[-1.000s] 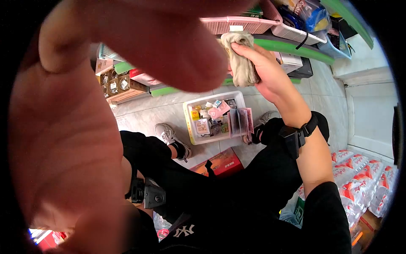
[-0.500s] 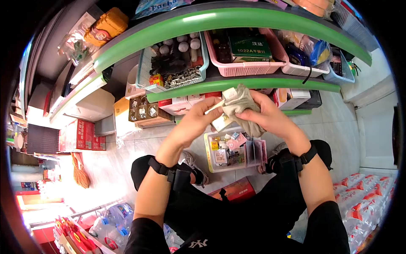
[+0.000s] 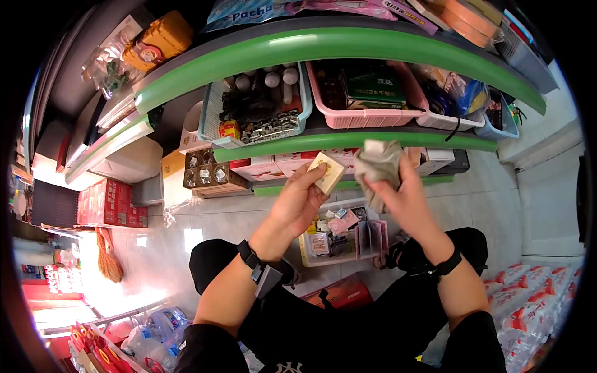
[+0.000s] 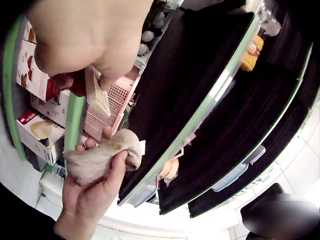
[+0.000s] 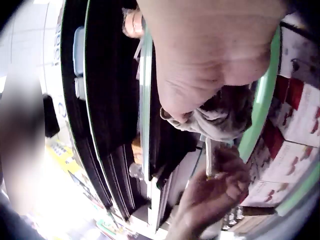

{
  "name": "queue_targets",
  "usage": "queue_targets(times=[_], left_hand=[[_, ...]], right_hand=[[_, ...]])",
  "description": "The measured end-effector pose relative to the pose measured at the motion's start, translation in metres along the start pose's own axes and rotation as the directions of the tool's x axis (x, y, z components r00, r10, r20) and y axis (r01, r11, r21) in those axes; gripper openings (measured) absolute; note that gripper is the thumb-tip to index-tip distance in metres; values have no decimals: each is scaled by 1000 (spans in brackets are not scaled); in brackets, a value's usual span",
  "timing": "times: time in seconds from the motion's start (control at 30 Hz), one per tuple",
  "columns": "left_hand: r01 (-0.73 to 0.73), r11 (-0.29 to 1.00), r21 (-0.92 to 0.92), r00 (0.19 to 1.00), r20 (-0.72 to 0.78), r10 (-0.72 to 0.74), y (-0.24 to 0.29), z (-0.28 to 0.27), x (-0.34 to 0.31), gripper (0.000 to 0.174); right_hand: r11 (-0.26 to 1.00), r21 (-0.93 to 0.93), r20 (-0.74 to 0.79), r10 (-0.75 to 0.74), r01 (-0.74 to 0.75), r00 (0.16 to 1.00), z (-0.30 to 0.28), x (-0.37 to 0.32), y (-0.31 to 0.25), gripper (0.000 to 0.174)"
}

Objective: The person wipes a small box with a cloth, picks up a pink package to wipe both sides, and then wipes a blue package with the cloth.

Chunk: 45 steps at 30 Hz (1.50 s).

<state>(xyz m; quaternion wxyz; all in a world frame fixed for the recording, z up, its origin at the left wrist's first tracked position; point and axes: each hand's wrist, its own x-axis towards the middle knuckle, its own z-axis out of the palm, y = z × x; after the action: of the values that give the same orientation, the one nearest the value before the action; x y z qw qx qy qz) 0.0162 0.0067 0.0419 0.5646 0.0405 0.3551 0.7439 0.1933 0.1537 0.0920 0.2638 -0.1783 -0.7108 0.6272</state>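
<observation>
While the left hand [image 3: 295, 208] pinches a small, flat, cream-coloured square box [image 3: 328, 173] between thumb and fingers, above the white plastic bin [image 3: 339, 258], the right hand [image 3: 407, 199] grips a crumpled grey-beige cloth [image 3: 378, 169] just beside it, thumb across the cloth's near side.

Lt-blue basket [image 3: 211, 118], pink basket [image 3: 373, 118], grn shelf edging [image 3: 298, 43], grey-beige cloth [image 3: 379, 168], cream box w/ gold print [image 3: 326, 173], blk trousers [image 3: 348, 317]
</observation>
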Motion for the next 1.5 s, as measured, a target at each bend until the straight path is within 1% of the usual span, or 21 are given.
queue_targets(times=[0.07,0.1,0.2,0.23,0.33,0.43,0.53,0.63,0.73,0.83,0.9,0.93,0.97,1.0,1.07,1.13,1.23,1.33,1.37,1.43,1.5], left_hand=[[-7,1000,-26,1000,8,7,-5,-4,3,27],[-24,999,-31,1000,13,24,-7,1,2,27],[-75,996,-51,997,19,77,-10,16,-1,27],[-90,994,-62,996,10,91,-12,18,-3,27],[-127,991,-50,992,13,128,-16,14,-4,26],[-134,991,-30,991,-10,133,-20,13,-6,23],[-146,989,-11,989,-7,146,-23,11,-8,20],[-150,988,32,988,45,148,-27,3,-9,19],[-120,992,40,989,87,116,-26,6,-10,19],[-80,995,55,989,125,73,-22,7,-9,21],[-85,995,58,981,180,73,-18,5,-7,24],[-117,991,69,985,134,107,-16,8,-7,25],[-148,986,81,986,89,141,-14,11,-8,26],[-180,979,96,983,44,177,-11,15,-8,27],[-247,957,149,969,43,243,-8,9,-6,29],[-294,939,178,954,0,299,-8,10,-5,30],[-280,951,130,957,-42,288,-15,15,-5,31],[-291,936,197,953,-25,301,-17,25,-12,31],[-294,926,236,954,17,298,-16,22,-12,31],[-305,900,312,953,98,288,-13,16,-12,32],[-314,885,344,949,123,289,-13,16,-13,33]], right_hand=[[967,-206,70,-136,148,988,11,-1,-5,60],[918,-303,110,-233,256,966,15,0,-1,65],[899,-366,142,-203,242,969,26,1,-4,65],[930,-315,141,-151,189,978,27,1,-1,65],[945,-290,139,-115,151,984,32,1,5,64],[941,-283,151,-145,183,978,34,1,1,61],[971,-157,106,-168,183,980,37,1,13,57],[959,-229,41,-159,164,986,32,-1,20,56],[959,-208,-58,-208,192,976,31,4,21,57],[957,-213,-108,-222,196,969,27,5,18,55],[975,-116,-185,-207,188,961,26,7,18,51],[980,-66,-222,-197,187,955,25,9,18,49],[991,-80,-188,-118,104,975,13,11,26,47],[995,-48,-187,-97,89,977,10,10,25,48],[998,13,-180,-57,60,982,7,10,22,50],[991,-72,-89,-120,114,989,12,5,17,56],[921,-293,54,-250,255,967,27,0,5,58],[947,-278,95,-142,164,985,25,-1,8,55],[929,-315,86,-174,192,981,21,0,17,56],[927,-326,-15,-203,187,979,22,1,16,56],[914,-359,-85,-235,190,968,21,2,15,57]])
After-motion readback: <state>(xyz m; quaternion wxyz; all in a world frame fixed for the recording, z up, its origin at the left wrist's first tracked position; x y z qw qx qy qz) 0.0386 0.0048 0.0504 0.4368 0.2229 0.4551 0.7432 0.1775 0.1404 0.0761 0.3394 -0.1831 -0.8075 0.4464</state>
